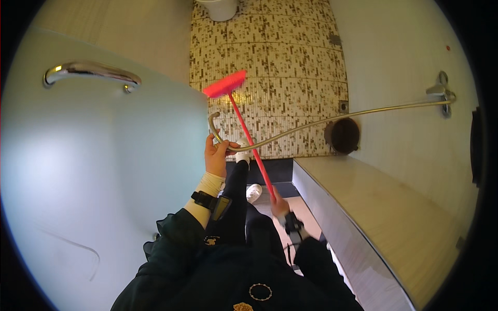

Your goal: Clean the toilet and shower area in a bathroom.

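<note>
While the person is standing at the threshold of a small washroom, the left hand [215, 155] is gripping the curved end of a long flexible silver metal hose [311, 124], with the fingers closed around it just below the hook-shaped tip. The hose is running from that hand rightward and slightly upward across the picture to a chrome wall fitting [443, 96] on the pale right-hand wall. The right hand [279, 205] is holding the lower end of the thin red handle of a red-bristled plastic broom [226, 84]; the fingers are wrapped around the stick, though their exact closure is partly hidden by the wrist.

The long axis of the broom is lying diagonally, from the right hand at lower right up to the bristle head at upper left, and the head is hovering over the brown-and-cream mosaic tile floor [290, 62], toward its left edge. The handle is crossing the hose just to the right of the left hand, so the left hand is the nearer one to the crossing point.

A frosted glass door [104, 171] with a curved chrome pull handle [91, 72] is filling the left side. A dark round bin [342, 135] is sitting at the right edge of the floor, beside a pale stone ledge [384, 207]. The base of a white toilet [218, 8] is showing at the far edge.
</note>
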### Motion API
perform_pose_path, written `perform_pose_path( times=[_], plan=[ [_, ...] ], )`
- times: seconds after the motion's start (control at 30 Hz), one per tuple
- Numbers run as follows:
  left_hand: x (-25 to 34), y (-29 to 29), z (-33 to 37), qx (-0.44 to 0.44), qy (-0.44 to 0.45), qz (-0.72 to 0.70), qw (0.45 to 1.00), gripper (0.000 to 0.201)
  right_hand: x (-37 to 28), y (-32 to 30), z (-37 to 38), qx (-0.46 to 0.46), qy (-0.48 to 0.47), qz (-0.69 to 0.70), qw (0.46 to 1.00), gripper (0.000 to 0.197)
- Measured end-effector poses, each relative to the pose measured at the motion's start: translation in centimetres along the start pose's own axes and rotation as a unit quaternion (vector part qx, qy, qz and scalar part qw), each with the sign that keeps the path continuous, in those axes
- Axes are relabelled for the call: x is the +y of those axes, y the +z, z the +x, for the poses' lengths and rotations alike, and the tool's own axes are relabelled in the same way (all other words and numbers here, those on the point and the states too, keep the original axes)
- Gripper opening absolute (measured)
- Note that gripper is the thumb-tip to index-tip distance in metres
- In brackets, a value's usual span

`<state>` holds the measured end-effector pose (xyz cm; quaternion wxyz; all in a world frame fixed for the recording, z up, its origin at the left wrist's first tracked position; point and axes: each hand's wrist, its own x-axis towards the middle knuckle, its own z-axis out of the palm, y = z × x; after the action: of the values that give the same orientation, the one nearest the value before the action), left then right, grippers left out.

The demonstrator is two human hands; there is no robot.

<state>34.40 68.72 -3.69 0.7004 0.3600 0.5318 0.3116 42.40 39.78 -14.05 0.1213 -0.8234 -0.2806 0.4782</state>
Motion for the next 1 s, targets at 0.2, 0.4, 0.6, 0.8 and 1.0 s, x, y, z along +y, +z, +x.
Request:
perform_pose_path(
  times=[0.2, 0.4, 0.6, 0.8, 1.0],
  plan=[
    [3.3, 3.0, 4.1, 0.001, -0.018, -0.038, 0.999, 0.033, -11.6, -5.1, 15.3, 0.074, -0.127, 0.091, 0.985, 0.043],
    [7.1, 1.1, 7.9, 0.034, 0.005, -0.065, 0.997, 0.027, -11.6, -6.4, 4.6, 0.065, -0.091, 0.072, 0.991, 0.043],
    [7.5, 1.7, 9.6, 0.049, 0.0, -0.082, 0.995, 0.029, -9.5, -6.2, 4.9, 0.023, -0.043, 0.05, 0.998, 0.041],
    [7.1, 3.4, 9.4, 0.033, -0.028, -0.047, 0.998, 0.029, -20.9, -7.9, 22.3, 0.065, -0.107, 0.127, 0.984, 0.032],
    [7.6, 2.0, 8.7, 0.027, -0.016, -0.008, 0.999, 0.029, -19.1, -11.2, 15.8, -0.004, -0.037, 0.179, 0.983, 0.042]
  ],
)
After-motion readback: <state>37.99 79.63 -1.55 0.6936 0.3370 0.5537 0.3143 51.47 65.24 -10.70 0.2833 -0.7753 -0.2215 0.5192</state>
